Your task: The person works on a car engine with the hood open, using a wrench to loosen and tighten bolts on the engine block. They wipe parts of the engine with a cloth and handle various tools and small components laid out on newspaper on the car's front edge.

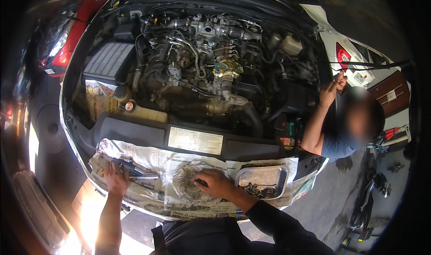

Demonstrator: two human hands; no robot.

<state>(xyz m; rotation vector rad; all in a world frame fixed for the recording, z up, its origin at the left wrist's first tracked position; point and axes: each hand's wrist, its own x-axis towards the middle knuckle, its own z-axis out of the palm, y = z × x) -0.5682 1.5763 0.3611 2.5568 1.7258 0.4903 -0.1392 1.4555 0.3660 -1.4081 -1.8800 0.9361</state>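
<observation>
My left hand (116,176) has its fingers curled over a metal tool (128,169) among other tools on the newspaper (121,148) spread along the car's front edge. My right hand (211,182) grips a crumpled greyish bundle of paper or cloth (188,192) in the middle of the newspaper; its underside is hidden. Just right of that hand sits a metal tray (283,178) with several small dark metal parts (254,190) in it. Beyond lies the open engine bay (197,75), with a patterned cloth or paper wad (228,69) on the engine.
At the right, a co-worker (343,129) leans beside the car, both hands (334,86) raised at a dark rod (372,66). Behind that person is a white car (357,53). A red car (63,44) stands at the left; cables and tools (368,196) lie at the lower right.
</observation>
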